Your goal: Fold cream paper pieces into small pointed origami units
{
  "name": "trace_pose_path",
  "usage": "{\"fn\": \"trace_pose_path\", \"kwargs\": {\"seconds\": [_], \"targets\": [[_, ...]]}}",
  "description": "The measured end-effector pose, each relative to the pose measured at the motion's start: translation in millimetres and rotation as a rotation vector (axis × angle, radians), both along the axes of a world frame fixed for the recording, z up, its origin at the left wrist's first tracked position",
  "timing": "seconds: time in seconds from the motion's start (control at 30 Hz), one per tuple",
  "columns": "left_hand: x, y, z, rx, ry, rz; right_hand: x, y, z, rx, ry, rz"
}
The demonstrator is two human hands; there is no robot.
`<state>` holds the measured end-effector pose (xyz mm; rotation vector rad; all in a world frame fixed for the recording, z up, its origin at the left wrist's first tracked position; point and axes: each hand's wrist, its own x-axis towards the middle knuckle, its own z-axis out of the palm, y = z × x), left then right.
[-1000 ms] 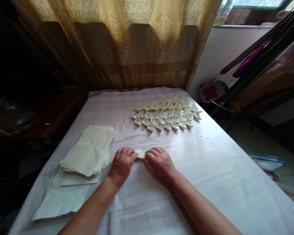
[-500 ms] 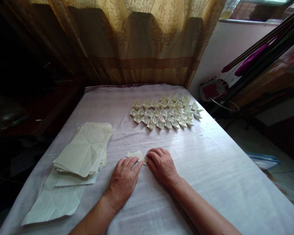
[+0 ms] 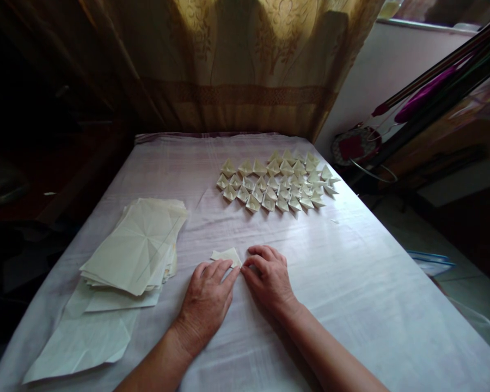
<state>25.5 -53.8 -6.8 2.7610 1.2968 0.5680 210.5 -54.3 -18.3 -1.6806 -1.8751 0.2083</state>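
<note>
The left hand (image 3: 208, 294), fingers together, rests over a small folded paper (image 3: 227, 255) on the tabletop (image 3: 371, 305); the right hand (image 3: 269, 276), narrow, meets its corner. Whether they grip, I cannot tell. Leftward lies a paper stack (image 3: 139, 242); beyond, folded paper pieces (image 3: 270, 197).

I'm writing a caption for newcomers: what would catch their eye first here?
Probably the cluster of folded paper pieces, far right on the table. Then the left hand and right hand, close together at a small paper near the middle. A stack of sheets lies to their left.
</note>
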Motion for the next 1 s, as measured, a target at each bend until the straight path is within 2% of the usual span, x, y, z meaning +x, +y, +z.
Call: {"fn": "trace_pose_path", "kwargs": {"seconds": [0.23,0.47,0.73,0.8,0.9,1.0], "targets": [[-0.5,-0.1,1.0,-0.007,-0.021,-0.002,-5.5,-0.8,0.3,-0.016,0.012,-0.044],[2.2,1.5,-0.9,-0.035,-0.026,0.025,-3.0,-13.8,6.1,0.149,-0.180,0.083],[-2.1,7.9,0.3,-0.015,-0.091,0.004,-1.6,-20.9,8.5,0.163,-0.306,0.169],[-8.4,15.3,1.7,0.008,-0.104,0.071,0.8,-20.1,9.1,0.174,-0.316,0.183],[-17.0,27.5,2.8,0.042,-0.054,0.248,5.2,-18.3,9.5,0.183,-0.323,0.197],[-20.0,35.6,2.9,0.003,-0.003,0.308,8.4,-14.7,9.5,0.208,-0.330,0.197]]}}
